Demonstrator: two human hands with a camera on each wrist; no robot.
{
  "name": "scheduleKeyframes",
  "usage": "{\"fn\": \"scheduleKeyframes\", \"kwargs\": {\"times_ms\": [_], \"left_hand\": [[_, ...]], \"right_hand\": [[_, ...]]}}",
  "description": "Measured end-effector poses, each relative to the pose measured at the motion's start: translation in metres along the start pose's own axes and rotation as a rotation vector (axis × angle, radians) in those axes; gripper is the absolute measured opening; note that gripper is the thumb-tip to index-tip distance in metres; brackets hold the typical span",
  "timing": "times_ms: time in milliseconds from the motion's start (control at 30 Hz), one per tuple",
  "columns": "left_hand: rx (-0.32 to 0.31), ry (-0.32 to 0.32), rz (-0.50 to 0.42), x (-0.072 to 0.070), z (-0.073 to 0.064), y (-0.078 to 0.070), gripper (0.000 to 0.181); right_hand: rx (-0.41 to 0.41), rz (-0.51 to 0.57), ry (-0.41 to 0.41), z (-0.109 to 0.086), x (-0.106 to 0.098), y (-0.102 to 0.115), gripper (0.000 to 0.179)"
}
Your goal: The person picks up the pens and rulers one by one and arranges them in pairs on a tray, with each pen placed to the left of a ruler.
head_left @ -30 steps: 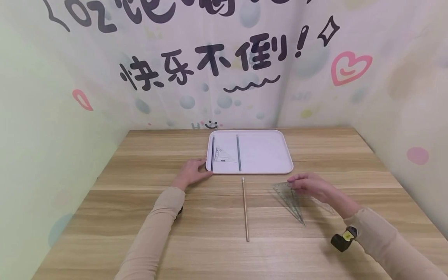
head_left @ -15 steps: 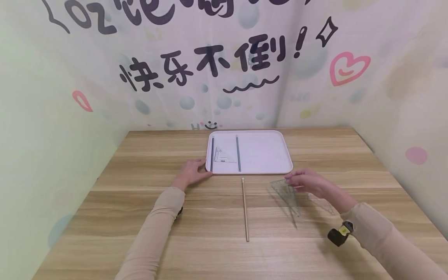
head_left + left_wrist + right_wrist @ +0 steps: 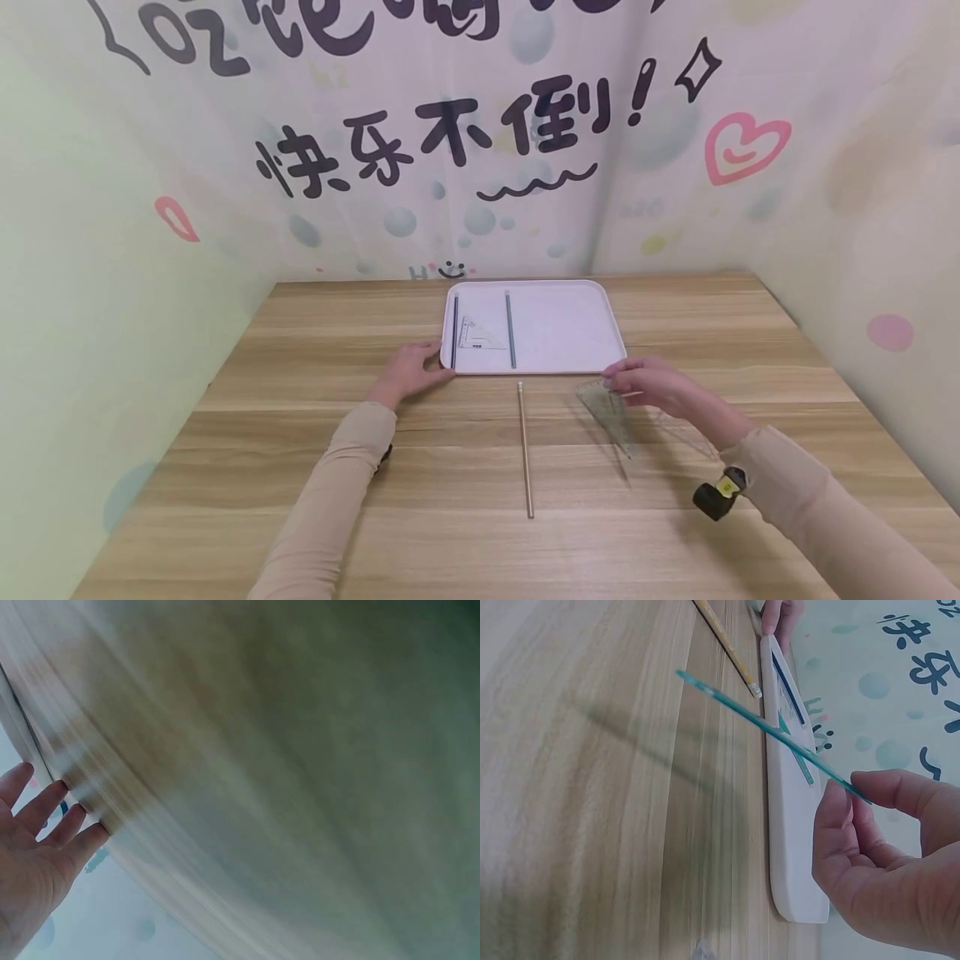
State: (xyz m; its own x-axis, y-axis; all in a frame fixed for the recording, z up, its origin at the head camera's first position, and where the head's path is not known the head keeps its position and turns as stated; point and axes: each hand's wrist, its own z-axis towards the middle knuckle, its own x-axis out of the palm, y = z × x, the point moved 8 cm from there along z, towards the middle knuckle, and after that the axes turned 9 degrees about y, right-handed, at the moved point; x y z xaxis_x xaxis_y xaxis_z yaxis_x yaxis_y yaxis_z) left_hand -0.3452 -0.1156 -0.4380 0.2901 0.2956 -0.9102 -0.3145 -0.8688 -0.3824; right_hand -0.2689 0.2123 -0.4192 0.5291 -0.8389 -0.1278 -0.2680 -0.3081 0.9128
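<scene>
My right hand (image 3: 648,385) pinches a clear set square (image 3: 606,412) near its upper corner. It hangs tilted above the table in front of the tray's right corner, and the right wrist view shows it edge-on as a greenish strip (image 3: 757,724) between thumb and fingers. At the left front corner of the white tray (image 3: 570,325), my left hand (image 3: 408,371) rests with spread fingers against the rim. Inside the tray lie a dark pencil (image 3: 455,329), a small set square (image 3: 480,335) and a grey-green pencil (image 3: 512,329).
A gold-coloured pencil (image 3: 526,450) with a white end lies on the wooden table (image 3: 450,533) in front of the tray. Another clear set square (image 3: 688,435) lies flat under my right wrist. Behind the tray stands a printed wall cloth (image 3: 375,225).
My right hand has moved a little left and toward the tray, carrying the clear set square with it. The left hand has stayed at the tray's corner.
</scene>
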Motion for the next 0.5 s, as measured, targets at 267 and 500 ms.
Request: {"fn": "scheduleKeyframes", "kwargs": {"times_ms": [267, 500], "left_hand": [[-0.007, 0.004, 0.003, -0.002, -0.002, -0.002, 0.07], [-0.004, 0.0, 0.008, -0.001, -0.001, -0.001, 0.07]], "right_hand": [[-0.021, 0.098, -0.035, 0.006, -0.001, 0.009, 0.012], [-0.031, 0.106, -0.043, 0.012, 0.001, 0.019, 0.016]]}}
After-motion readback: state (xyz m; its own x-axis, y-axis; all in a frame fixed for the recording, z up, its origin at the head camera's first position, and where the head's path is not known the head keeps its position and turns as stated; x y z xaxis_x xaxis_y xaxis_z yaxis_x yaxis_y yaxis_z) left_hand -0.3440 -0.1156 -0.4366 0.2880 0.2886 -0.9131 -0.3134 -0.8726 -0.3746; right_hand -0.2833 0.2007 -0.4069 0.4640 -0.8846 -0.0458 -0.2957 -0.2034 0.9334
